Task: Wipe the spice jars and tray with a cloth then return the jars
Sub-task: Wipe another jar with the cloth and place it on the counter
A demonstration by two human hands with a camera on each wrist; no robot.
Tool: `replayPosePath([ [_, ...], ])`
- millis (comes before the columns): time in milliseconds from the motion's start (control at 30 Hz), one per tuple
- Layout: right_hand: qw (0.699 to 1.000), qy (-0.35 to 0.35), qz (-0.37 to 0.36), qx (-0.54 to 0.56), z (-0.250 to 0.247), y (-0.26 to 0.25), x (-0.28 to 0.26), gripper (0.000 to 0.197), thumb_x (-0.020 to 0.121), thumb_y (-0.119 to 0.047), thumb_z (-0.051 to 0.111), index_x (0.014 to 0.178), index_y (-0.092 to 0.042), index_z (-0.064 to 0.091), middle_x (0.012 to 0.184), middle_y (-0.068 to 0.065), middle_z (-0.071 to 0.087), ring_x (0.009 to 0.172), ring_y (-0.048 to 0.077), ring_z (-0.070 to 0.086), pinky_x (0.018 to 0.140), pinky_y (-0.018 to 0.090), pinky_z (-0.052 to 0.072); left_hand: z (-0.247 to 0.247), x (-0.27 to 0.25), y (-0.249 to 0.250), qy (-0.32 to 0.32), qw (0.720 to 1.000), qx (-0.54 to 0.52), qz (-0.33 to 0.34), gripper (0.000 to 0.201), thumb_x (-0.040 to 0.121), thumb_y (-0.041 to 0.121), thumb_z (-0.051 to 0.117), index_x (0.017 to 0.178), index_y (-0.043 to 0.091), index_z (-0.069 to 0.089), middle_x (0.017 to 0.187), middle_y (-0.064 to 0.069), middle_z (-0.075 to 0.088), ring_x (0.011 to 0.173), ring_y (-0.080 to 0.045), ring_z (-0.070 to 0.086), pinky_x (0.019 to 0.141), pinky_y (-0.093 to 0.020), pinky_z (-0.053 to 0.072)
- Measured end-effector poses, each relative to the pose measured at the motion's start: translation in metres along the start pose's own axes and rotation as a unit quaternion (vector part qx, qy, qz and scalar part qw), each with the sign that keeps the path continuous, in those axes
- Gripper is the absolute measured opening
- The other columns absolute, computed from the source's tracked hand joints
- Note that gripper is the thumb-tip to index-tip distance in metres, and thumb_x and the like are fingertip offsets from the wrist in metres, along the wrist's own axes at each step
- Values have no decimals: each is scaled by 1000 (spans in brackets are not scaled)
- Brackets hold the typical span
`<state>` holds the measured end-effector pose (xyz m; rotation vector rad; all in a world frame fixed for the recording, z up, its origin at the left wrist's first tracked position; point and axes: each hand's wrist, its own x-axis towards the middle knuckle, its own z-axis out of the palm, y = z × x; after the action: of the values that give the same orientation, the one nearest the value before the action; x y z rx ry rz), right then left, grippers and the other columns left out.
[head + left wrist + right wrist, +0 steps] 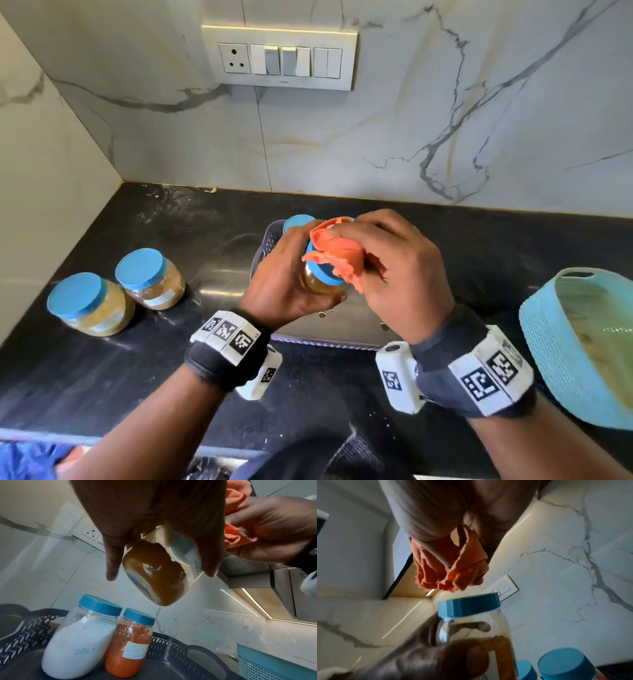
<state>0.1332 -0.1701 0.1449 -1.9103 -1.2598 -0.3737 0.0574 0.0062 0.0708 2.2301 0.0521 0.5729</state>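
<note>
My left hand (291,274) grips a clear jar (320,286) of brown spice with a blue lid, lifted above the dark mesh tray (270,240). Seen from the left wrist, the jar (157,574) sits between my fingers. My right hand (394,267) holds a bunched orange cloth (337,253) against the jar's lid; the cloth (452,566) hangs just over the lid (469,605) in the right wrist view. In the tray stand a salt jar (80,639) and a red chilli jar (130,642). Two more blue-lidded jars (90,305) (150,279) stand on the counter to the left.
A light blue mesh basket (544,342) sits at the right of the black counter (171,359). The marble wall carries a switch panel (281,58). The counter's front edge lies below my wrists.
</note>
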Motion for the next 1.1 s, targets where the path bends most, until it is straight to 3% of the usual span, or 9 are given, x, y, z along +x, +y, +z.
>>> replayPosePath([
  [100,998,-35,-31,-38,12,-1,-3,42,73,2,73,108,-22,77,104,-3,70,92,21,65,79,38,53,-5,0,3,4,999,0,46,82,70,42,85,138,12,50,134,-8,59,123,-31,59,102,-48,50],
  [200,999,-20,-13,-38,8,7,-2,30,77,-9,72,104,-21,78,101,-3,70,91,18,67,76,38,55,-10,-2,6,1,996,43,84,91,63,31,95,137,-1,52,135,-7,59,125,-27,56,104,-43,47],
  [367,999,-8,28,-16,13,4,12,28,78,-2,70,102,-15,77,99,0,68,90,14,65,80,32,55,-8,5,8,11,992,69,104,84,65,35,91,134,1,58,132,-9,62,121,-25,54,101,-41,47],
  [533,998,-58,8,-24,3,8,-6,26,78,-6,69,102,-15,77,100,1,68,91,16,65,85,28,52,-19,7,-1,30,994,47,94,90,66,46,86,140,15,47,136,2,58,125,-21,56,102,-51,49],
  [700,996,-10,51,-71,8,20,15,7,84,-10,67,89,-8,71,87,6,64,74,25,63,67,35,52,-4,13,-1,-4,990,73,118,91,61,31,95,138,7,52,134,-4,59,121,-26,55,106,-39,44],
  [767,999,-18,30,-29,13,5,15,10,85,-8,68,94,-8,73,90,6,65,79,22,63,71,34,53,-5,16,1,-5,990,62,129,77,68,36,87,133,8,55,130,-4,59,117,-29,59,104,-45,48],
  [867,997,-74,5,26,8,-1,-7,21,85,-1,70,104,-9,75,100,3,66,90,16,65,84,28,52,-13,14,-3,12,991,50,125,85,68,42,84,138,8,49,135,-2,56,122,-27,57,101,-51,50],
  [933,997,-80,17,12,-1,14,-17,25,83,0,68,104,-12,75,101,0,66,91,15,65,85,35,53,-14,10,-6,8,992,58,111,88,66,41,88,138,7,51,137,-1,57,125,-27,56,102,-51,48],
  [1100,995,-31,57,-70,-1,27,4,16,82,-7,65,95,-7,73,90,7,64,78,26,64,73,39,55,0,10,1,-15,989,82,121,91,59,31,96,136,3,57,135,-5,62,125,-23,53,114,-21,31],
])
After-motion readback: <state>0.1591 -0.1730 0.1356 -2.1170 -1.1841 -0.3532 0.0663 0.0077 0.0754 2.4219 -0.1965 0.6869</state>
